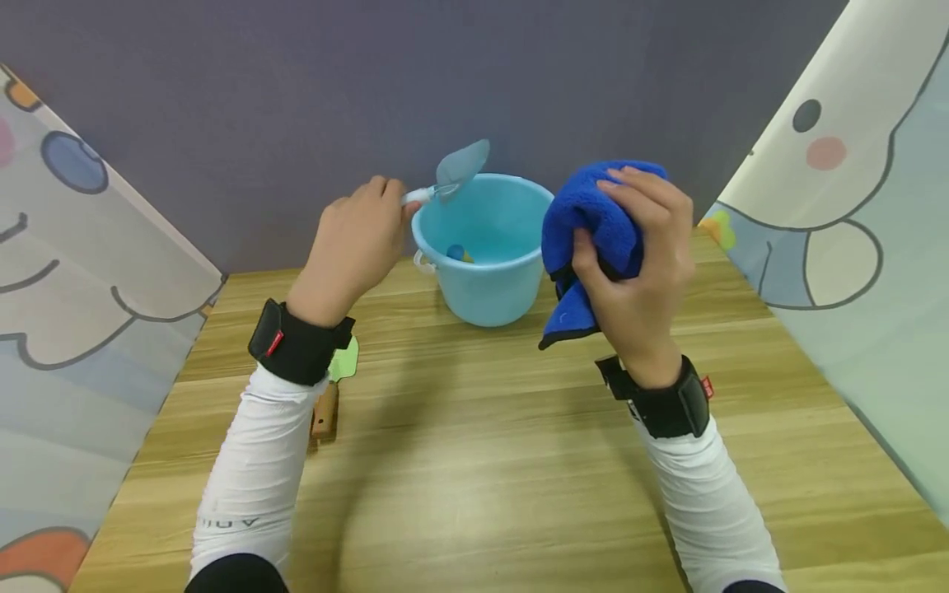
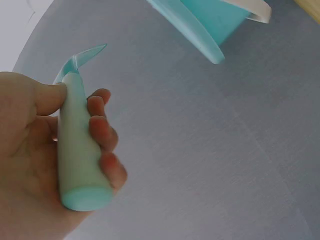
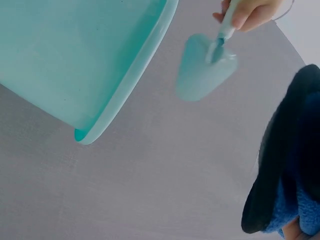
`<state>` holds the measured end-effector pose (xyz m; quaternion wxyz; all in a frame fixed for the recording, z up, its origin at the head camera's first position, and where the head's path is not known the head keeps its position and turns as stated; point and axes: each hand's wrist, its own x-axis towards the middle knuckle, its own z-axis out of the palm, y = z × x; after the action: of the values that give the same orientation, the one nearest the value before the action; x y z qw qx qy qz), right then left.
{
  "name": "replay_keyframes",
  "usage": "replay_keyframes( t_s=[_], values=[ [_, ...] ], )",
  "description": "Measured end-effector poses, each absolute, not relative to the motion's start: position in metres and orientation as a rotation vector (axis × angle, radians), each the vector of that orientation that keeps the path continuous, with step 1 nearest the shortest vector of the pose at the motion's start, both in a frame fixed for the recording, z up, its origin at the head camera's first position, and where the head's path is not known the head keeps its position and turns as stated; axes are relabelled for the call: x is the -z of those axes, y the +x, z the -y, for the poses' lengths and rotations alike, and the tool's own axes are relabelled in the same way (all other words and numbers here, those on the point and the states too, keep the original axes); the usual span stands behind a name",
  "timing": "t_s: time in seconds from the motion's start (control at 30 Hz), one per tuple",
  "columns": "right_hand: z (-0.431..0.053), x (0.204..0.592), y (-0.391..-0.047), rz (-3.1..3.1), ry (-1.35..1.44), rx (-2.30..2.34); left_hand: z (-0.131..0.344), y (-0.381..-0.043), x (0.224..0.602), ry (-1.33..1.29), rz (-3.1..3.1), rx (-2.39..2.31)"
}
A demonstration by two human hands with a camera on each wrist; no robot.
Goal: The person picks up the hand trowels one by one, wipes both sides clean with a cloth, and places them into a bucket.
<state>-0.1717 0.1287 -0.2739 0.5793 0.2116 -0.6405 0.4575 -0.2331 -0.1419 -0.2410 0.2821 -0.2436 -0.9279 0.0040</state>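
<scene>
My left hand (image 1: 356, 243) grips a small toy shovel by its pale handle (image 2: 77, 145), fingers wrapped around it. The shovel's translucent teal blade (image 1: 463, 162) is raised over the far left rim of a light blue bucket (image 1: 489, 292), which stands upright on the table. A small blue object (image 1: 455, 252) with some yellow beside it lies inside the bucket. To the bucket's right, my right hand (image 1: 652, 263) holds a bunched blue towel (image 1: 593, 210) with black edging in the air, one corner hanging down. In the right wrist view the towel (image 3: 307, 200) shows only in part.
On the left of the wooden table (image 1: 474, 461) lies a spatula with a green head (image 1: 344, 361) and wooden handle (image 1: 324, 412), partly hidden by my left wrist. A dark grey panel (image 1: 474, 74) rises behind the bucket. Cartoon-printed panels flank the table on both sides.
</scene>
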Motion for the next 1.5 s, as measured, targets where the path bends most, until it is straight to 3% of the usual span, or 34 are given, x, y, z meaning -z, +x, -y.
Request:
replay_keyframes(
  t_s=[0.33,0.63,1.07,1.5],
  values=[
    [-0.126,0.276,-0.174,1.517,0.519,-1.065,0.130,-0.280,0.229,-0.830,2.617,-0.153],
    [-0.122,0.276,-0.173,1.517,0.534,-1.054,0.099,-0.316,0.241,-1.001,2.929,-0.147],
    [-0.114,0.272,-0.171,1.497,0.562,-1.052,0.096,-0.321,0.250,-1.066,3.240,-0.121],
    [-0.112,0.275,-0.171,1.512,0.563,-1.048,0.094,-0.321,0.247,-0.962,3.336,-0.081]
  ],
)
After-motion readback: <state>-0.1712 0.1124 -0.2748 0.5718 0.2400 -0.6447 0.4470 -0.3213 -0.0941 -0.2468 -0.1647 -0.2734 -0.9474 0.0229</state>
